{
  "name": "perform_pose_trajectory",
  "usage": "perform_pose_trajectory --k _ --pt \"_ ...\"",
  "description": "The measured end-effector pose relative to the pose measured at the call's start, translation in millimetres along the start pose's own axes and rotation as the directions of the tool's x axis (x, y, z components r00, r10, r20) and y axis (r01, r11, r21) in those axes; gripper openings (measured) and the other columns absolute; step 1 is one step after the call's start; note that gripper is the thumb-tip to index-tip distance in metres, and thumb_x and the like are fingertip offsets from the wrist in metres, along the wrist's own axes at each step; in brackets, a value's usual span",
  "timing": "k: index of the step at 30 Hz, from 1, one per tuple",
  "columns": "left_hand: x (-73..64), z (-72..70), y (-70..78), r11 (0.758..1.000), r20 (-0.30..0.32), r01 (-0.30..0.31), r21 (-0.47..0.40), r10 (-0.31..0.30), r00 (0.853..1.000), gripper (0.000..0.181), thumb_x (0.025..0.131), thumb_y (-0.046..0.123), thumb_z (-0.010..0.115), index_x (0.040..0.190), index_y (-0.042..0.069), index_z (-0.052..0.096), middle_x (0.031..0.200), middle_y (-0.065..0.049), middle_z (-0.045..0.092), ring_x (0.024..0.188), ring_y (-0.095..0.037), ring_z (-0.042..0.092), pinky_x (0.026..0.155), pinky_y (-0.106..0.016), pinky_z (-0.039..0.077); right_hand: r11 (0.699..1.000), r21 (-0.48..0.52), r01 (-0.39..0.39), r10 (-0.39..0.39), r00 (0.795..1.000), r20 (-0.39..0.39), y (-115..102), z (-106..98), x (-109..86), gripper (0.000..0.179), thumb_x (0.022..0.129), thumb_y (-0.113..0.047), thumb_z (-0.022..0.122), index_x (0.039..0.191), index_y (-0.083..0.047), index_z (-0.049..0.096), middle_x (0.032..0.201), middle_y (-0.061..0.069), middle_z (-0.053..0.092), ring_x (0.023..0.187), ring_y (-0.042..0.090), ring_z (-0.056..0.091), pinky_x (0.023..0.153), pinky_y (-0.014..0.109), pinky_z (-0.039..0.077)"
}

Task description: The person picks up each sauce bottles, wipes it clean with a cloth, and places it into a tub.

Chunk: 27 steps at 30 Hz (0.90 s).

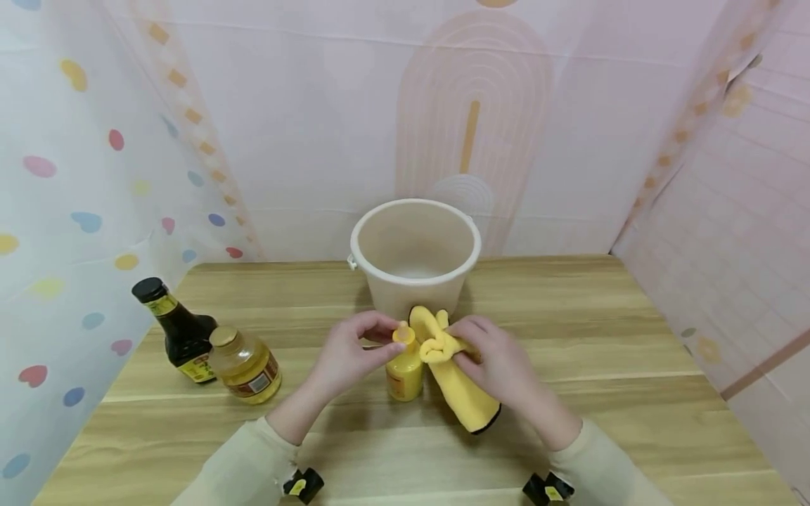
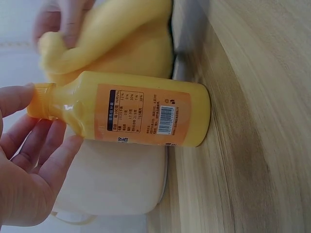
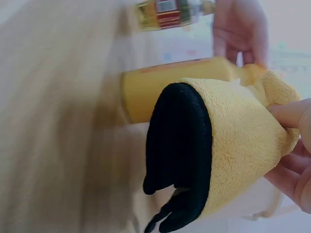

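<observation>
Yellow squeeze bottle (image 1: 405,376) upright on the wood-grain tabletop (image 1: 607,344), in front of the pale bucket (image 1: 414,295). Left hand (image 1: 354,351) pinches it at the ribbed cap (image 2: 41,99), thumb on one side, fingers on the other and along the shoulder. Right hand (image 1: 500,362) grips a bunched fold of yellow plush cloth (image 1: 468,397), black-trimmed end hanging toward the wearer; whether that end meets the table, cannot tell. Cloth lies just beside the bottle, on its right. Handling, as judged: bottle likely smooth plastic, slick if damp, giving under a hard squeeze, modest in weight; fill level not readable. Cap and neck suit a light pinch or steadying; for a surer lift, wrap the body around its printed label (image 2: 141,116). Cloth looks light, limp, grippy, nothing to break; a gathered fold holds well, though the loose end may swing against the bottle. Off to the left, apart from the hands: dark black-capped sauce bottle (image 1: 186,337) and gold-lidded glass jar (image 1: 249,372) of amber liquid, close together.
</observation>
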<state>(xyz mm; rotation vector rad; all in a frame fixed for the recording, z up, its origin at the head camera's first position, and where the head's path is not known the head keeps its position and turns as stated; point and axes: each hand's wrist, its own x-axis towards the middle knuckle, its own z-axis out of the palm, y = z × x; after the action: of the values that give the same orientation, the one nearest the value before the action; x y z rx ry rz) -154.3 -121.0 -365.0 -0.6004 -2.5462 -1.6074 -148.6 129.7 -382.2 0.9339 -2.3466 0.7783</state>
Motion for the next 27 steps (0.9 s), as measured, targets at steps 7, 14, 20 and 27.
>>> perform_pose_trajectory --k 7,14,20,27 --pt "1.1 1.7 -0.8 1.000 0.001 -0.018 -0.012 0.018 1.000 0.022 0.084 0.011 0.080 0.104 0.009 0.073 0.098 -0.001 0.071 0.087 -0.016 0.067 0.077 -0.035 0.055 0.997 -0.011 0.080 -0.080 0.997 0.023 -10.8 9.2 6.4 0.038 0.077 -0.004 0.082 0.110 -0.012 0.066 0.108 0.005 0.064 0.086 0.019 0.066 0.070 0.032 0.057" --pt "0.0 0.0 -1.0 1.000 0.003 0.003 -0.018 -0.003 1.000 0.022 0.084 0.011 0.080 0.105 0.010 0.073 0.099 0.000 0.071 0.089 -0.016 0.067 0.078 -0.035 0.055 0.986 -0.051 0.160 -0.161 0.987 -0.024 -13.5 20.1 5.0 0.035 0.073 -0.002 0.085 0.103 -0.011 0.067 0.100 0.005 0.065 0.078 0.018 0.064 0.062 0.027 0.054" --pt "1.2 0.6 -1.1 1.000 0.002 0.006 -0.005 -0.006 1.000 0.024 0.082 0.010 0.081 0.105 0.012 0.073 0.098 0.003 0.071 0.088 -0.014 0.067 0.076 -0.033 0.055 0.979 -0.080 0.187 -0.189 0.982 -0.015 -12.6 22.8 1.4 0.033 0.074 -0.002 0.084 0.101 -0.011 0.068 0.097 0.004 0.064 0.075 0.017 0.063 0.062 0.026 0.053" --pt "1.5 0.9 -2.2 1.000 -0.003 -0.002 -0.002 0.002 1.000 0.024 0.082 0.011 0.081 0.105 0.013 0.073 0.097 0.004 0.071 0.087 -0.014 0.067 0.076 -0.034 0.055 0.983 -0.062 0.175 -0.175 0.985 0.013 -9.8 24.5 -4.9 0.032 0.074 0.000 0.082 0.102 -0.011 0.070 0.096 0.003 0.063 0.075 0.016 0.062 0.063 0.025 0.052"
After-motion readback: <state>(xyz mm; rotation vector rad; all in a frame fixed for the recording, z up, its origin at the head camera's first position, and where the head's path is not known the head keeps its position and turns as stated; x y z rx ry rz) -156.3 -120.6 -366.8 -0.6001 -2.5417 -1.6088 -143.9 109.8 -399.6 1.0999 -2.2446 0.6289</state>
